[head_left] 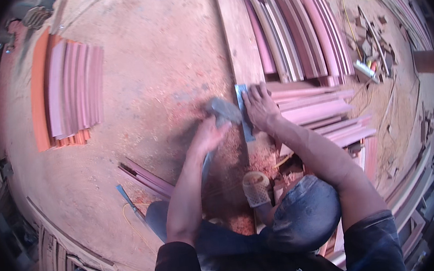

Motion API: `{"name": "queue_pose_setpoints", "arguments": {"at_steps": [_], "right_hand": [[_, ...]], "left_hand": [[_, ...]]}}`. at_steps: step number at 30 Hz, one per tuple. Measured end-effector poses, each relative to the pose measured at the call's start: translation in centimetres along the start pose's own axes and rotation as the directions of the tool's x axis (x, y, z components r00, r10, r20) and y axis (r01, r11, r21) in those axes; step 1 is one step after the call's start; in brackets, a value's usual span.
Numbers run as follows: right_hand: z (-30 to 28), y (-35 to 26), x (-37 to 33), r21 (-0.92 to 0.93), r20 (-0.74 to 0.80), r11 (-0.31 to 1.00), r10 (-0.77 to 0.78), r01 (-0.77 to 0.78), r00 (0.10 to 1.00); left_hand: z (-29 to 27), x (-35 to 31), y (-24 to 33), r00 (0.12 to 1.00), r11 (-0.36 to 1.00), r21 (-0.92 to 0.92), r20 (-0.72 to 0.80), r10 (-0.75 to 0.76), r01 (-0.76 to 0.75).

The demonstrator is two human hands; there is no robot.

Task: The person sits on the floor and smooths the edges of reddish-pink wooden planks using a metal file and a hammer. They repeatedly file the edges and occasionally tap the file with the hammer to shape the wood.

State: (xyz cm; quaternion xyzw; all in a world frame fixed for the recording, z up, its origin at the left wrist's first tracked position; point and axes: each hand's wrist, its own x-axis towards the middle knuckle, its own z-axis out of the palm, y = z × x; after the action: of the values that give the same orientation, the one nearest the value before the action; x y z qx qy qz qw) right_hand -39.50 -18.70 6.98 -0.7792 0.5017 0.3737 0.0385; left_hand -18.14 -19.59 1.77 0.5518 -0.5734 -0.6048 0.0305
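Note:
My left hand [210, 136] is closed on a rounded grey object [224, 111], blurred, its kind unclear. That object is just left of a long wooden board [238, 34] that runs away from me. A flat blue strip [247, 124] lies along the board's left edge. My right hand [262, 109] rests on the board and the strip's right side, fingers stretched out and pointing away from me. Below my left wrist, a thin blue piece [207, 163] shows in part.
Curved pinkish wood pieces lie in a far-right stack [295, 28], a near-right stack [319, 110] and a left stack [74, 91] beside orange pieces [40, 95]. A chisel-like tool [129, 201] lies by my left leg. My tan shoe [256, 188] is near the board; offcuts [374, 36] lie at right.

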Motion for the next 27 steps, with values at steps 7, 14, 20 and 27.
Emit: {"name": "queue_pose_setpoints", "arguments": {"at_steps": [7,14,20,27], "right_hand": [[0.1,0.1,-0.4,0.001,-0.035,1.000,-0.013,0.013,0.999],[0.6,-0.1,0.2,-0.028,-0.047,1.000,0.011,-0.013,0.999],[0.9,0.0,0.1,-0.009,-0.015,1.000,-0.015,0.015,1.000],[1.2,-0.2,0.5,0.026,-0.070,1.000,0.014,-0.012,0.997]], "left_hand": [[1.3,1.0,3.9,0.974,0.966,-0.257,-0.225,-0.018,-0.041],[0.5,5.2,5.1,0.961,0.977,-0.207,-0.275,-0.003,-0.056],[0.5,3.3,4.0,0.975,0.985,-0.173,-0.222,-0.024,-0.015],[4.6,-4.8,-1.8,0.946,0.978,0.099,-0.251,0.205,-0.185]]}}
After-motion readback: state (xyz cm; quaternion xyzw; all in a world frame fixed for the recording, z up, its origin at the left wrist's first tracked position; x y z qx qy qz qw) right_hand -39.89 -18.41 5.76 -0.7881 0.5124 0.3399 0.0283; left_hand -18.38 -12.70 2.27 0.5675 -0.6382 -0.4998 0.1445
